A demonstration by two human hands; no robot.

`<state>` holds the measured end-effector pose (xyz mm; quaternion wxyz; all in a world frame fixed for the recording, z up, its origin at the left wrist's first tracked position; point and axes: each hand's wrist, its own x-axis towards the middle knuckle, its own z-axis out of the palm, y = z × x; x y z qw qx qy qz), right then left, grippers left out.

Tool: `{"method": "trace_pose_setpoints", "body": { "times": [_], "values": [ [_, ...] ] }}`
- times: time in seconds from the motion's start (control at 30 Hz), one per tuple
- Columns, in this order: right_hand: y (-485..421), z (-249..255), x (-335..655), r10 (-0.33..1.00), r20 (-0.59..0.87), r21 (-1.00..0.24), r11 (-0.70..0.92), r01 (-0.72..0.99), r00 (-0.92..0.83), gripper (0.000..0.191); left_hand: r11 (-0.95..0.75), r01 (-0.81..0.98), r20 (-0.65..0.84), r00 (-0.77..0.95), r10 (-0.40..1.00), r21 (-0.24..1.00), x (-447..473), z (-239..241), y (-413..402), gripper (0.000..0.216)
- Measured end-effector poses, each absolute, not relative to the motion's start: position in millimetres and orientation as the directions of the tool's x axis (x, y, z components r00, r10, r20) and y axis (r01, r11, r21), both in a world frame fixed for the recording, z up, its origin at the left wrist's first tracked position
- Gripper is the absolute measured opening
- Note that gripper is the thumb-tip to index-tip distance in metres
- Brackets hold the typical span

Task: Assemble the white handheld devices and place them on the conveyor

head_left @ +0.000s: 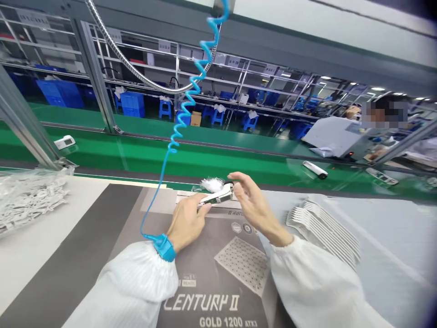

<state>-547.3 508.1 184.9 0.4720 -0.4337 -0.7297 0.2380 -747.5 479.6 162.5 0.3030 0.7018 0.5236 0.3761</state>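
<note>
My left hand [187, 223] is shut around a slim white and silver device [215, 197], which has a glossy metal-looking face. My right hand [254, 207] hovers at the device's right end with its fingers curled and apart, holding nothing. A blue wrist strap [164, 247] circles my left wrist, and its coiled blue cord [184, 109] rises to an overhead fitting. Below both hands lies a printed dark grey product box [211, 278] marked "Century II Gold 1200". A tuft of white packing material [212, 184] sits just behind the device.
A stack of curved white parts [322, 232] lies right of my right hand, and a bag of white pieces [29, 198] lies at the left. Beyond runs a green conveyor belt [177, 166] carrying white devices [315, 169]. A co-worker [382, 114] sits at the right.
</note>
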Motion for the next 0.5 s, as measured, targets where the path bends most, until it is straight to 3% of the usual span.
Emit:
{"method": "trace_pose_setpoints", "body": {
  "times": [0.07, 0.13, 0.27, 0.33, 0.4, 0.5],
  "values": [
    [504.5, 180.7, -545.0, 0.758, 0.622, -0.505, 0.58, 0.639, -0.197, 0.026, -0.259, 0.517, 0.211, 0.151, 0.966, 0.816, -746.0, 161.0, 478.6, 0.03],
    [503.8, 179.9, -543.7, 0.699, 0.656, -0.267, 0.567, 0.78, -0.284, 0.019, -0.255, 0.52, 0.203, 0.155, 0.967, 0.815, -745.7, 160.8, 478.4, 0.03],
    [503.8, 180.8, -549.5, 0.644, 0.634, 0.008, 0.548, 0.837, -0.428, 0.017, -0.205, 0.54, 0.15, 0.144, 0.978, 0.816, -747.5, 159.9, 481.5, 0.03],
    [507.4, 178.9, -554.2, 0.623, 0.606, 0.03, 0.603, 0.797, -0.495, 0.018, -0.12, 0.567, 0.107, 0.055, 0.993, 0.815, -751.6, 156.6, 487.5, 0.027],
    [517.7, 174.1, -558.2, 0.641, 0.569, -0.039, 0.646, 0.762, -0.515, 0.019, 0.008, 0.564, 0.061, -0.103, 0.993, 0.825, -759.0, 151.5, 496.5, 0.024],
    [546.4, 161.4, -563.0, 0.812, 0.456, -0.214, 0.497, 0.841, -0.364, 0.016, 0.119, 0.44, 0.002, -0.266, 0.964, 0.89, -772.0, 144.1, 509.4, 0.025]
  ]
}}
